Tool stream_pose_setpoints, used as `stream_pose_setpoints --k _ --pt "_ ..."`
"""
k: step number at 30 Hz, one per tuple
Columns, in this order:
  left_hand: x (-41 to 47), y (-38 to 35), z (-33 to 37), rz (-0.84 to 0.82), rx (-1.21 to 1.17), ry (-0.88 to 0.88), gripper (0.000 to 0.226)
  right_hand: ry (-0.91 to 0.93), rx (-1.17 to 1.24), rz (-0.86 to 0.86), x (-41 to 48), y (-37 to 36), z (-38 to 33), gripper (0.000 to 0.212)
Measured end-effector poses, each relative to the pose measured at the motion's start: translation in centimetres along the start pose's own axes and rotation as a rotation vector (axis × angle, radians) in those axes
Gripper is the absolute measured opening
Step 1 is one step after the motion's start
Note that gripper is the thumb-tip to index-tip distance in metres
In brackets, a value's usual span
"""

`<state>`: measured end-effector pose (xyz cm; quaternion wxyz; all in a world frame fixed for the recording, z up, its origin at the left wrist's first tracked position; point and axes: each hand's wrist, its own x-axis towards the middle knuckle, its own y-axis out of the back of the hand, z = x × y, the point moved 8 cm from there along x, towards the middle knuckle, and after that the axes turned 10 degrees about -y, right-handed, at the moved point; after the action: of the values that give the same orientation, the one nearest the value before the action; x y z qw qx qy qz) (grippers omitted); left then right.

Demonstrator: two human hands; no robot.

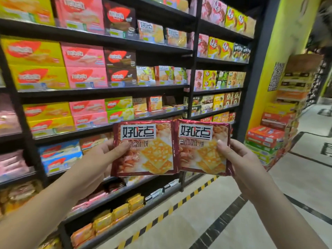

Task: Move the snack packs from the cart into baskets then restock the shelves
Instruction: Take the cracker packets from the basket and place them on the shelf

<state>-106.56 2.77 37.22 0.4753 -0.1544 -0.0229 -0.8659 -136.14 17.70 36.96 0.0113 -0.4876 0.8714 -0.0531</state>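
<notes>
I hold two red foil biscuit packs up side by side in front of the shelves (100, 92). My left grip (100, 162) is closed on the left edge of the left pack (152, 155), thumb on its face and fingers behind. My right grip (240, 162) pinches the right pack (197, 157) the same way by its right edge. The packs' inner edges meet; I cannot tell which lies in front.

Each pack hangs from one side only, and I judge the foil to be slick, so a loose pinch could let one swing or drop to the floor (233, 221). Squeezing harder might crack the biscuits inside. I could also shelve them in the wrong row: the same-brand orange packs (154, 103) near the middle shelf's right end look like another flavour.

The price tags and most shelf labels are blurred. My fingers behind the packs are hidden. No cart or basket shows, and the lowest shelf runs out of view at the bottom edge.
</notes>
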Motion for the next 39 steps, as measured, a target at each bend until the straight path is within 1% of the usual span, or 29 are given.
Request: stream_pose_setpoints --k 2,4,5,7,9,10,11,15,16,18,19,20,22,24,27,31,35,39 --pt "5.5 -0.3 -0.6 -0.024 -0.008 -0.008 0.074 0.006 -0.002 0.009 5.1 0.6 -0.7 0.036" --pt "10.4 -0.8 -1.4 -0.037 -0.009 0.004 0.088 0.01 0.0 0.03 9.6 1.5 -1.3 0.036" --pt "12.6 -1.1 -2.0 -0.037 -0.015 0.014 0.088 0.006 -0.001 0.036 11.7 1.9 -1.4 0.037" --pt "16.9 -2.0 -3.1 -0.033 -0.021 0.034 0.077 0.0 0.003 0.045 15.8 2.9 -1.5 0.038" --pt "20.9 -3.0 -4.4 -0.012 -0.009 0.035 0.055 0.006 0.0 0.042 19.8 3.8 -1.5 0.036" --pt "22.8 -3.6 -5.1 -0.002 0.0 0.035 0.048 0.011 -0.004 0.037 21.9 4.3 -1.4 0.035" --pt "24.6 -4.2 -5.9 0.01 0.008 0.04 0.044 0.012 -0.009 0.035 24.0 4.8 -1.2 0.035" --pt "31.5 -6.3 -9.5 0.047 0.039 0.059 0.045 0.0 -0.021 0.011 33.0 7.3 -0.1 0.036" --pt "33.3 -6.8 -10.5 0.052 0.049 0.058 0.048 0.001 -0.025 -0.003 35.3 7.9 0.2 0.035" --pt "37.0 -8.0 -12.1 0.08 0.061 0.052 0.065 0.004 -0.03 -0.029 39.8 9.2 0.5 0.032" --pt "38.9 -8.6 -12.9 0.102 0.063 0.054 0.071 0.002 -0.027 -0.041 42.1 9.9 0.6 0.03" --pt "40.8 -9.2 -13.5 0.12 0.064 0.056 0.066 -0.003 -0.02 -0.056 44.4 10.6 0.7 0.029" --pt "44.4 -10.1 -14.7 0.153 0.066 0.065 0.05 -0.025 -0.007 -0.095 49.0 11.5 0.7 0.028" --pt "47.8 -10.7 -15.5 0.187 0.088 0.067 0.045 -0.038 -0.008 -0.128 53.7 12.0 0.5 0.028" --pt "52.2 -11.0 -16.4 0.218 0.14 0.063 0.041 -0.062 0.0 -0.169 60.3 11.8 0.5 0.028" --pt "57.8 -10.0 -18.2 0.259 0.177 0.05 0.045 -0.069 -0.023 -0.217 68.2 10.4 1.4 0.027" --pt "63.1 -7.7 -20.3 0.313 0.18 0.036 0.042 -0.112 -0.04 -0.284 75.4 7.9 2.9 0.026" --pt "68.0 -4.7 -21.9 0.354 0.169 0.023 0.044 -0.162 -0.052 -0.365 81.5 4.8 4.3 0.029"
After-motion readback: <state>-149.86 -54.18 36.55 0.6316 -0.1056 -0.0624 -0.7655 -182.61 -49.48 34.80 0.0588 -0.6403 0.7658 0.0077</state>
